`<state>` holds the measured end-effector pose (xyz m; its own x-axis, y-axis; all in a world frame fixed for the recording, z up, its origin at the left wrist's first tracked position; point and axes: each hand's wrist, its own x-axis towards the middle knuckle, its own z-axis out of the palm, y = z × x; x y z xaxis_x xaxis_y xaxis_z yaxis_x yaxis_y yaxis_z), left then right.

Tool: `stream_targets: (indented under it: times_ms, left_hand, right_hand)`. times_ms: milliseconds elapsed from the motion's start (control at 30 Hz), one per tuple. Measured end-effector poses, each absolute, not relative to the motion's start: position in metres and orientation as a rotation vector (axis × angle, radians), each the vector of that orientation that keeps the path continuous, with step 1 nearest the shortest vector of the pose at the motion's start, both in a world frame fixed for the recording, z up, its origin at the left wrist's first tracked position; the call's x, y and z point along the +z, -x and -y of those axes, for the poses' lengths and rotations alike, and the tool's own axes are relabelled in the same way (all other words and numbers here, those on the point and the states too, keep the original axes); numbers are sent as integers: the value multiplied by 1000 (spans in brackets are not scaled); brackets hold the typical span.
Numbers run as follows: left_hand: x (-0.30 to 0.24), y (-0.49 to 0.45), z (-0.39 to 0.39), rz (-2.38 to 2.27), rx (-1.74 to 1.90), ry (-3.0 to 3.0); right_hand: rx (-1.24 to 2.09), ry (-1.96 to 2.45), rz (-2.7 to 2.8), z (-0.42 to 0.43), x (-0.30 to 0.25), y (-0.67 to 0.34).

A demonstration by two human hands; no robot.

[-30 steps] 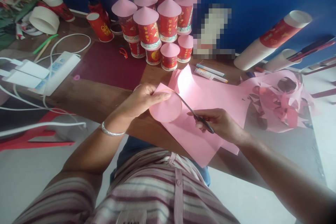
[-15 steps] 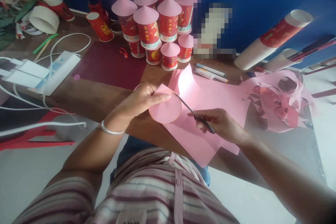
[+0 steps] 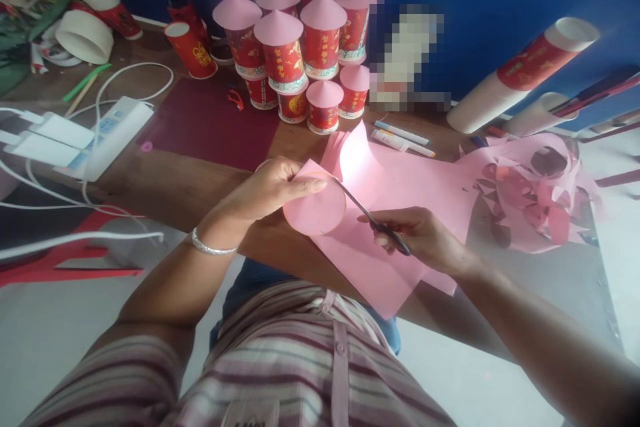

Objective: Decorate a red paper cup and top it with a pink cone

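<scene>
My left hand (image 3: 270,188) pinches a round piece of pink paper (image 3: 315,208) at its upper left edge, fingers closed on it. My right hand (image 3: 425,238) grips a pair of dark scissors (image 3: 370,217), whose blades reach up to the top right edge of the round piece. Under both lies a larger pink sheet (image 3: 395,213) on the wooden table (image 3: 170,180). A silver bangle sits on my left wrist.
Red paper cups with pink cone lids (image 3: 300,53) stand stacked at the back centre. A white power strip (image 3: 110,137) with cables lies left. Pink paper scraps (image 3: 535,193) pile up right. Glue sticks (image 3: 403,138) and stacked cups (image 3: 520,73) lie at the back right.
</scene>
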<state>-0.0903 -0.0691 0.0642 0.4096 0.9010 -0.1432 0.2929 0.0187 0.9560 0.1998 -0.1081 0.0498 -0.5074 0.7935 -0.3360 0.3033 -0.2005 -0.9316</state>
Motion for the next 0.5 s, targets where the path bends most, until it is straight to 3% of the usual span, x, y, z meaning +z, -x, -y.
stream_targets:
  times_ms: [500]
  left_hand:
    - [64,92,67,-1107,615,-1529]
  right_hand:
    - [1754,1277,1704,108,50,-202]
